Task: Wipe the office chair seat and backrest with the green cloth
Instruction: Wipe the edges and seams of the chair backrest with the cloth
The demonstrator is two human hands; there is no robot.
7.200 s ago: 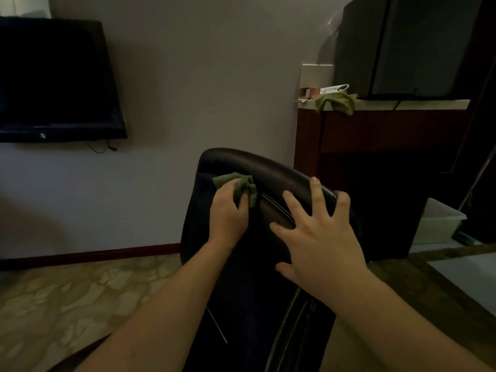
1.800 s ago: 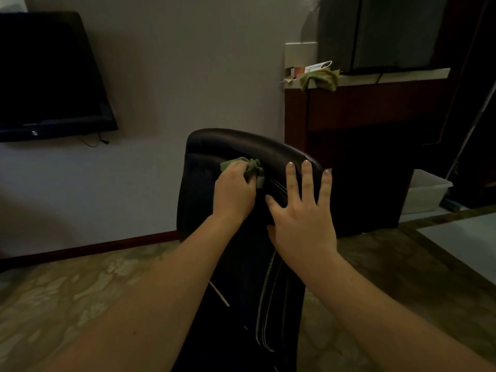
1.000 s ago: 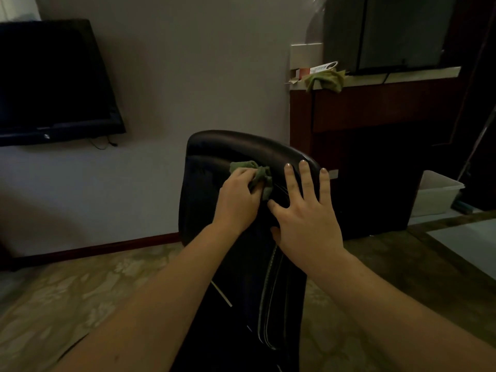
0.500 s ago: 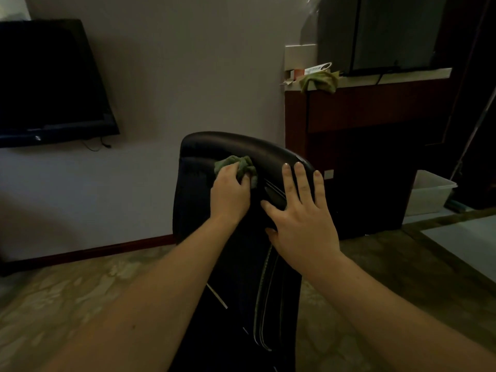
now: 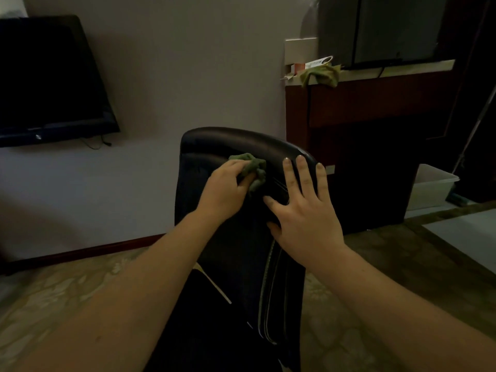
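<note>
So that the chair gets clean, my left hand [image 5: 226, 187] squeezes the soft, bunched-up green cloth [image 5: 251, 166] against the office chair backrest [image 5: 236, 139], near its round top. It looks dark, smooth and shiny. My right hand [image 5: 306, 210] lies flat beside it, fingers spread wide, I think to stop the chair from turning.

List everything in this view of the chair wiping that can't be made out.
Head view:
- The chair seat: hidden behind the backrest and the forearms.
- The green cloth: partly covered by the left hand gripping it.
- Backrest surface under the right hand: covered by the flat palm.
- The chair base: cut off by the bottom edge.
- Print on the packet on the shelf: too small.
</note>
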